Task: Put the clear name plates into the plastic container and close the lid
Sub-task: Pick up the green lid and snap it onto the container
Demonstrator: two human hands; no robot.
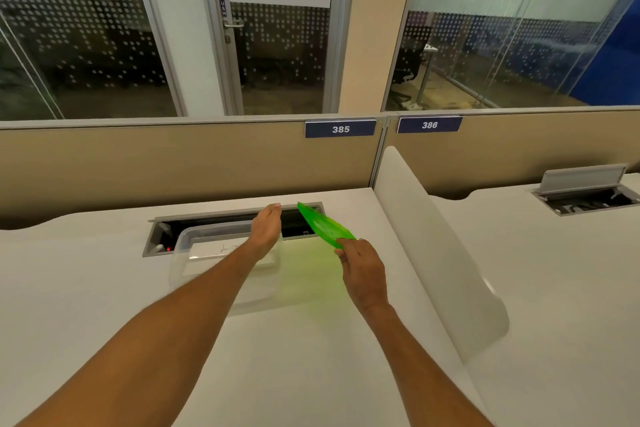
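A clear plastic container (194, 260) stands on the white desk, its top uncovered. Clear name plates (214, 248) with a handwritten label lie inside it. My left hand (266, 227) reaches over the container's far right corner, fingers held together and pointing away; I cannot tell whether it holds anything. My right hand (363, 274) grips the near edge of the translucent green lid (325, 225), which is tilted up in the air to the right of the container and casts a green tint on the desk.
An open cable tray (228, 220) is sunk into the desk right behind the container. A white curved divider (433, 239) bounds the desk on the right. Beige partition panels carry plates 385 (340, 129) and 386 (429, 124). The neighbouring desk has a second cable box (585, 191).
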